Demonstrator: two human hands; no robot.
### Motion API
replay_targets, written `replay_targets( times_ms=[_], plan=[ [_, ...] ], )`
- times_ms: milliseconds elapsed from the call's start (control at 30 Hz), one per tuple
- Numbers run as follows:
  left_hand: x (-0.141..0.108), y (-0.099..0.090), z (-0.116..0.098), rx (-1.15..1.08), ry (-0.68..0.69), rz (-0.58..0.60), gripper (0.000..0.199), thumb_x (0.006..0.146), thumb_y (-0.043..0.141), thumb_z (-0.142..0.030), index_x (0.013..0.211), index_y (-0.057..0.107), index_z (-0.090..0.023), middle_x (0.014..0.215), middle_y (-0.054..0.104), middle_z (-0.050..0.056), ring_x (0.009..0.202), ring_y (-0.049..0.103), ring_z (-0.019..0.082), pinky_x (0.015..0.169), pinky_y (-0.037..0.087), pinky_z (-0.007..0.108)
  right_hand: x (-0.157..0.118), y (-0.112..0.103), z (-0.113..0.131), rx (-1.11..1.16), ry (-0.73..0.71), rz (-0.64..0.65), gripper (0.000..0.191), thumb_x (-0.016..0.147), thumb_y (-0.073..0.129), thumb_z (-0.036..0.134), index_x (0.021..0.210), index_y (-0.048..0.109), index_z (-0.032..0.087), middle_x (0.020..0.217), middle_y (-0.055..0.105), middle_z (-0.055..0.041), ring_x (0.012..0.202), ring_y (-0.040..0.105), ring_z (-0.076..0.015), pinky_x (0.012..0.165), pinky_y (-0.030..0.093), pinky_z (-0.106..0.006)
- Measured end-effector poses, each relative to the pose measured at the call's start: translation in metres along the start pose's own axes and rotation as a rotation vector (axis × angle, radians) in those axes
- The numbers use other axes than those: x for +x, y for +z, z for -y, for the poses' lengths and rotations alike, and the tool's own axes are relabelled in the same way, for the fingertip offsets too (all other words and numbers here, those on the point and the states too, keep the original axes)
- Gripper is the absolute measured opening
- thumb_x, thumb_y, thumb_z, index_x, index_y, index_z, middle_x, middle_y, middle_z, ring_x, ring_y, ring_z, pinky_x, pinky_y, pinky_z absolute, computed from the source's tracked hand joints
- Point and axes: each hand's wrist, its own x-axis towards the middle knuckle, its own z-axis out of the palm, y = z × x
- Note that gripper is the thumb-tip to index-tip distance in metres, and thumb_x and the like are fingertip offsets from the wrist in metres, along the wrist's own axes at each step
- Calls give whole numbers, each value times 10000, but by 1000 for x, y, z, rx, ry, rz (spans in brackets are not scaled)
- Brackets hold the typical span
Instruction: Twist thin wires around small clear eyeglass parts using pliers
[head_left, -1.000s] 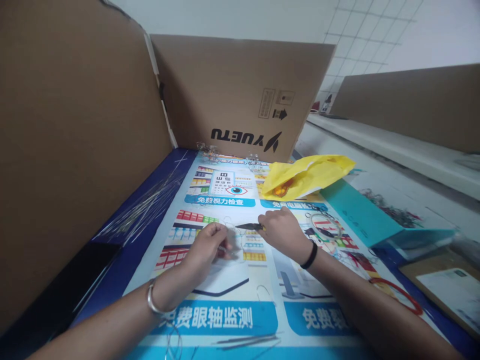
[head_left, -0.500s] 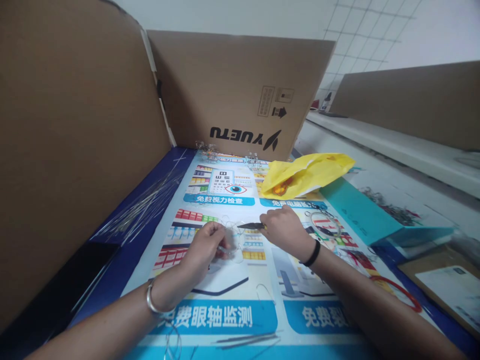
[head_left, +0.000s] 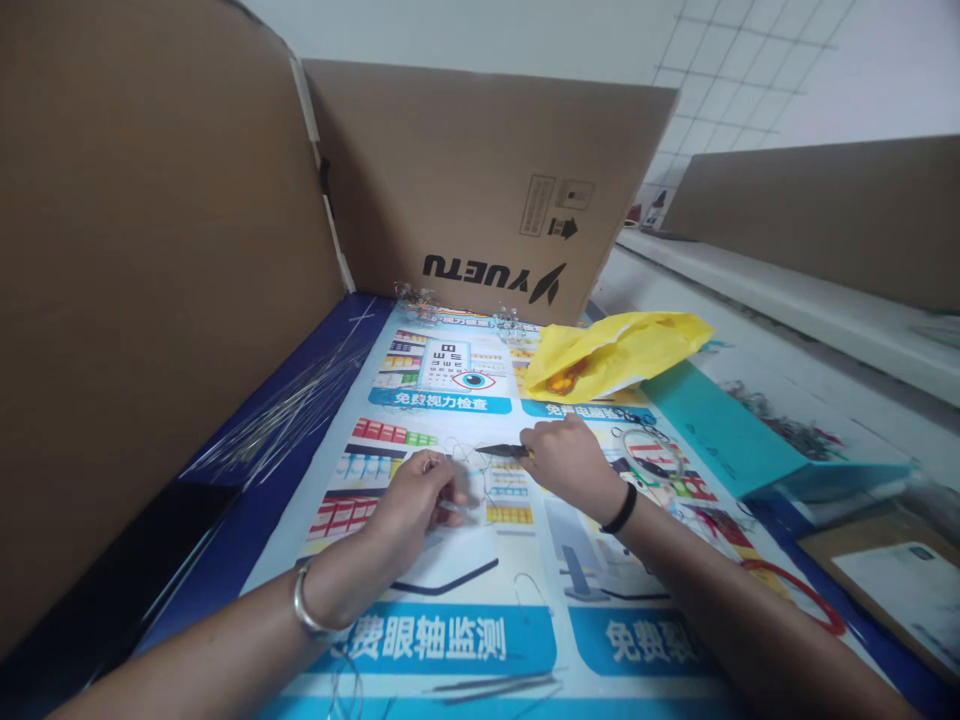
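Observation:
My right hand is closed around dark-nosed pliers, whose pointed tip faces left. Just left of the tip, my left hand pinches a thin bent wire between thumb and fingers. The wire's curves spread near the pliers' tip; whether the jaws touch it I cannot tell. Both hands are above a printed poster on the table. A loose curved wire lies nearer to me, and several straight grey wire pieces lie at the front edge.
Cardboard panels stand behind and to the left. Long thin wires lie at the left. On the right are a yellow pouch, a wire coil, a turquoise box and a red ring. Small wire shapes lie by the back panel.
My left hand has turned slightly, and its fingers have shifted on the wire. My right hand and the pliers keep nearly the same place. The whole view has moved slightly.

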Motion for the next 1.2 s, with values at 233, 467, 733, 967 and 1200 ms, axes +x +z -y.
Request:
replay_targets(
  times_ms=[233, 467, 733, 967, 1200],
  plan=[
    [0, 0, -1, -37, 6, -2, 147, 685, 591, -241, 687, 457, -180, 549, 516, -31, 519, 537, 112, 439, 419, 215, -1, 3, 2, -1, -5, 3, 187, 798, 511, 338, 780, 628, 193, 764, 651, -48, 728, 572, -180, 686, 246, -312],
    [-1, -1, -2, -66, 5, 25, 168, 681, 618, -270, 684, 477, -177, 586, 510, -35, 535, 523, 106, 461, 424, 231, -1, 6, 4, 2, 24, -21, 165, 782, 526, 309, 782, 623, 176, 776, 640, -71, 764, 561, -193, 708, 238, -329],
    [-2, -1, -3, -116, -1, 33, 188, 691, 615, -285, 661, 463, -179, 580, 511, -31, 530, 512, 104, 472, 412, 235, -1, 9, 7, 3, 15, -9, 163, 786, 510, 289, 799, 627, 176, 787, 641, -72, 765, 558, -198, 705, 242, -336],
    [-2, -1, 0, -99, 25, 32, 179, 732, 584, -296, 703, 447, -183, 596, 520, -27, 557, 528, 112, 485, 433, 237, 0, 11, 9, 58, 25, 17, 177, 793, 509, 309, 804, 629, 179, 784, 649, -63, 757, 569, -182, 693, 252, -316],
    [-2, 1, 1, -56, 45, 45, 160, 711, 577, -254, 724, 433, -187, 649, 535, -30, 547, 534, 105, 454, 430, 224, 1, 15, 9, 108, 45, 77, 271, 849, 445, 385, 845, 629, 185, 813, 662, -58, 769, 587, -169, 708, 273, -307]
  ],
)
